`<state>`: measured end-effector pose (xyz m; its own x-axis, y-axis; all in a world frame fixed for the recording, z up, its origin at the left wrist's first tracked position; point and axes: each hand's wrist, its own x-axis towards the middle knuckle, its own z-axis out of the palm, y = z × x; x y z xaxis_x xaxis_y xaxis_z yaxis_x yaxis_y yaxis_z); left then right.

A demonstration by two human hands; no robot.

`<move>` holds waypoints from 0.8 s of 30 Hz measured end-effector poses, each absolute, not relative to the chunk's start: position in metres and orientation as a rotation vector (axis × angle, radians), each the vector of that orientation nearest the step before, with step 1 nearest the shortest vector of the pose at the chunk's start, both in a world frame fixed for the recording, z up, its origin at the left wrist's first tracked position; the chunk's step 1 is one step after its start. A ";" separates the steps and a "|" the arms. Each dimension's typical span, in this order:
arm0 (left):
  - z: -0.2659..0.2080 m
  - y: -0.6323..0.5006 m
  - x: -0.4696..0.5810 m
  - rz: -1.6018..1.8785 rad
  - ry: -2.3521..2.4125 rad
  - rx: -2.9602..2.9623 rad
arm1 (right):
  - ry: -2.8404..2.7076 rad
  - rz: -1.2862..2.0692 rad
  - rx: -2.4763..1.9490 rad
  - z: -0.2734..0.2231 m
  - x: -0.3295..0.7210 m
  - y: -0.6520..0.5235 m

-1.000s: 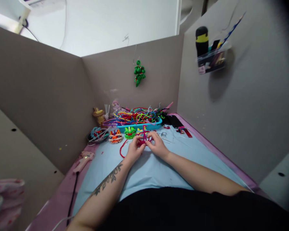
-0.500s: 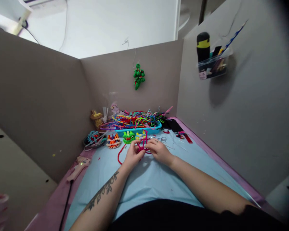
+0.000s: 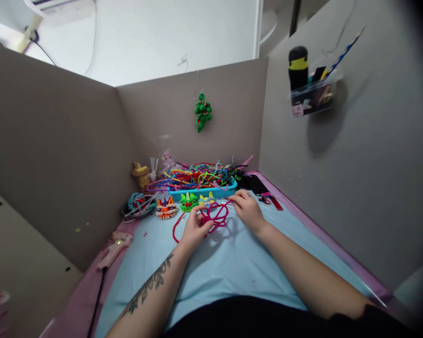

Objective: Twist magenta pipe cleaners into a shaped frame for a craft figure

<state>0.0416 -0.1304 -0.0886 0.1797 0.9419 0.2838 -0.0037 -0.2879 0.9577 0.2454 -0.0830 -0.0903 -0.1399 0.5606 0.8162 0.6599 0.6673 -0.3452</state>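
Between my hands is a looped bundle of magenta pipe cleaner (image 3: pixel 219 215), bent into several open loops. My left hand (image 3: pixel 196 225) pinches it at the left side, thumb and fingers closed on the gathered part. Up and to the right, my right hand (image 3: pixel 247 209) grips a free end of the same pipe cleaner between thumb and fingertips, drawing it out in a short line. A red pipe cleaner (image 3: pixel 176 231) curves on the cloth left of my left hand. Just behind stand a green animal head (image 3: pixel 188 202), a yellow and blue one (image 3: pixel 207 201) and an orange one (image 3: pixel 166 208).
A blue tray (image 3: pixel 183 193) heaped with coloured pipe cleaners sits at the back. A dark bowl (image 3: pixel 138 212) and a pink glue gun (image 3: pixel 114 249) lie left. Behind on the right is a black flat object (image 3: pixel 254 183). Grey panels (image 3: pixel 190 145) enclose three sides.
My right hand has moved right and slightly up, away from my left hand, pulling an end of the magenta pipe cleaner. The loops now show more openly. My left hand stays nearly in place.
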 end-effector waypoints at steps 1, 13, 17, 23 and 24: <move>-0.089 -0.130 0.041 1.281 0.946 1.519 | -1.792 -0.111 -0.990 -0.090 0.247 -0.082; -0.099 -0.130 0.040 1.280 0.941 1.662 | -1.628 0.073 -0.798 -0.077 0.234 -0.112; -0.100 -0.129 0.040 1.252 0.943 1.695 | -1.647 0.209 -0.755 -0.080 0.227 -0.118; -0.101 -0.130 0.040 1.252 0.980 1.733 | -1.682 0.685 -0.800 -0.086 0.216 -0.117; -0.101 -0.130 0.040 1.261 0.982 1.748 | -1.690 0.737 -0.798 -0.085 0.215 -0.116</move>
